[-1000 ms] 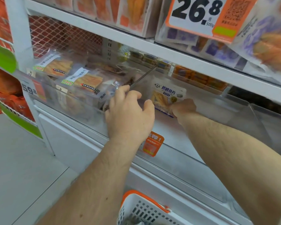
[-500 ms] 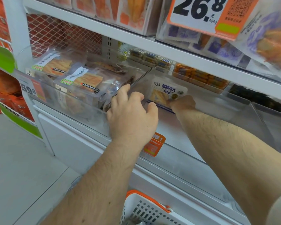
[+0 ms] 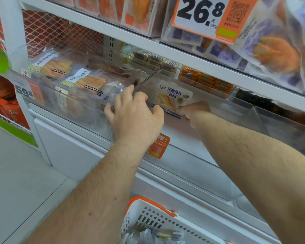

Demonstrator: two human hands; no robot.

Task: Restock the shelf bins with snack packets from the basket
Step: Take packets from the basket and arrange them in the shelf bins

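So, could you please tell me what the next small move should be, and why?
Probably release: the right hand pinches the white fish-fillet packet standing inside the clear plastic bin, while the left hand rests on its front edge.

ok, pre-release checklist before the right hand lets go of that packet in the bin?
1. Right hand grips the fish-fillet packet at its lower edge: ok.
2. Packet inside the middle clear bin, right of the divider: ok.
3. Packet upright, label facing out: ok.
4. Packet bottom seated on the bin floor: cannot tell.
5. Left hand resting on the bin front edge, holding nothing: ok.
6. Basket below holds more packets: ok.
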